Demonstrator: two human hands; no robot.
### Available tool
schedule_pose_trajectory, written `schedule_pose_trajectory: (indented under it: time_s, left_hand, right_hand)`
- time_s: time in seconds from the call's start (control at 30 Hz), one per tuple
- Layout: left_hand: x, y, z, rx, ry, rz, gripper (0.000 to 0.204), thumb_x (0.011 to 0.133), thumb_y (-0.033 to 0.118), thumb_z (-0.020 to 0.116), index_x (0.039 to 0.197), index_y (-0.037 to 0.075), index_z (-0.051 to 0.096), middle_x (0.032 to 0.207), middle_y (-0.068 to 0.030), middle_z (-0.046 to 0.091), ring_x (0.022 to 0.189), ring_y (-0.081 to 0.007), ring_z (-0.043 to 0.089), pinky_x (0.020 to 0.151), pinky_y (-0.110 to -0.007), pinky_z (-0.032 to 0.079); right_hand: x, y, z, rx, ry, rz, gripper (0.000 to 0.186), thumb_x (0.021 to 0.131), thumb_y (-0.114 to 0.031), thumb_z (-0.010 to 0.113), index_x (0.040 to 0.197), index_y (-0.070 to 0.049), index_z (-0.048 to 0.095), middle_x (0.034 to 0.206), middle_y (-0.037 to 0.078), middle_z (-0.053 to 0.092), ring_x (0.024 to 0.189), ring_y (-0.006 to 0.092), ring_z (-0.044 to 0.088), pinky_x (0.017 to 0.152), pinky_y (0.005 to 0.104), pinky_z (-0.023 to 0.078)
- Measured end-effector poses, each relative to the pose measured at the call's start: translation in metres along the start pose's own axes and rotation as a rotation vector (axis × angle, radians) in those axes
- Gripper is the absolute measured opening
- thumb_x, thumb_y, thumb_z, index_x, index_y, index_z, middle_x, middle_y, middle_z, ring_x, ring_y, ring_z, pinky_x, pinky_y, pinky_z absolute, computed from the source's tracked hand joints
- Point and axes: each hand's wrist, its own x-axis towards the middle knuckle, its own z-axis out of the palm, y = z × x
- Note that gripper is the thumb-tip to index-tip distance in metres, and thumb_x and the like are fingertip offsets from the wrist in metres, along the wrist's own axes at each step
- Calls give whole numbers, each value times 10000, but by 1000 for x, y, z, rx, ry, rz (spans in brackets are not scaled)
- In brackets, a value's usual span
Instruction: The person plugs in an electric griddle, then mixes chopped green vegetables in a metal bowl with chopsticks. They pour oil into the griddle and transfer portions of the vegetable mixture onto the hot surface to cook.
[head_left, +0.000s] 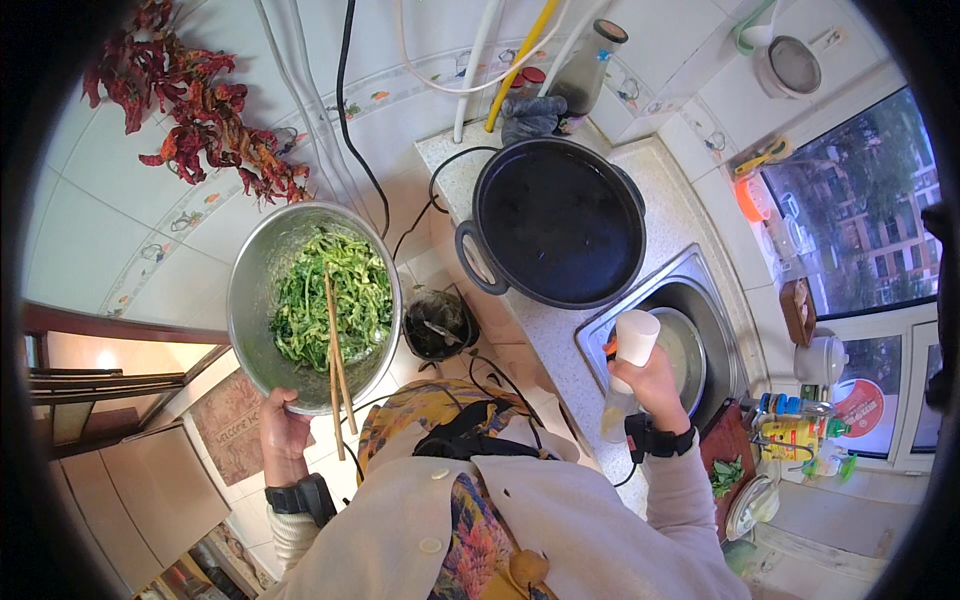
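A stainless steel bowl (255, 275) of chopped leafy greens (312, 305), which look coated in something pale, is off to my left, above the floor. My left hand (286, 432) grips its near rim. A pair of wooden chopsticks (337, 370) rests in the greens, with the thick ends sticking out over the rim towards me. On the right, by the sink, my right hand (652, 385) is wrapped round a bottle with a white top (636, 335) and a clear lower part. What is inside the bottle is hard to make out.
A large black two-handled pan (558, 222) stands on the speckled counter (560, 345). Right of it is a steel sink (722, 330) with a metal basin. A bin (438, 325) stands on the floor near the bowl. Dried red chillies (205, 110) hang on the tiled wall; cables trail nearby.
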Motion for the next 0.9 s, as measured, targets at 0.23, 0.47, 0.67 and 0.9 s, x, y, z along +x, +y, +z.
schedule_pose_trajectory:
  time_s: [0.23, 0.47, 0.67, 0.9]
  left_hand:
    - [2, -2, -5, -21, 24, -3, 377, 750, 42, 500, 1116, -49, 479, 995, -142, 619, 789, -268, 656, 634, -378, 595]
    - [5, 0, -15, -10, -68, -36, 381, 740, 9, 487, 1113, -65, 458, 1036, -139, 585, 895, -289, 626, 794, -434, 559]
    - [3, -5, -8, -44, -2, -2, 365, 756, 38, 497, 1113, -37, 483, 1001, -135, 611, 808, -276, 652, 658, -406, 596]
    - [0, -6, -1, -43, 38, 4, 362, 753, 41, 503, 1107, -35, 484, 995, -137, 610, 785, -271, 653, 615, -401, 596]
  right_hand:
    - [-5, -1, -15, -86, 30, 112, 171, 686, -56, 671, 848, -33, 623, 784, 27, 633, 732, 136, 602, 666, 285, 472]
    - [-6, 7, -30, -44, 79, 64, 156, 680, -62, 637, 830, -36, 600, 796, 40, 617, 720, 132, 579, 635, 272, 445]
    - [-3, 12, -40, -123, 150, 166, 161, 682, -53, 646, 837, -30, 610, 761, 38, 618, 700, 140, 587, 629, 293, 457]
    - [3, 14, -48, -21, 175, 117, 150, 687, -57, 601, 834, -27, 594, 765, 41, 603, 700, 136, 572, 641, 273, 443]
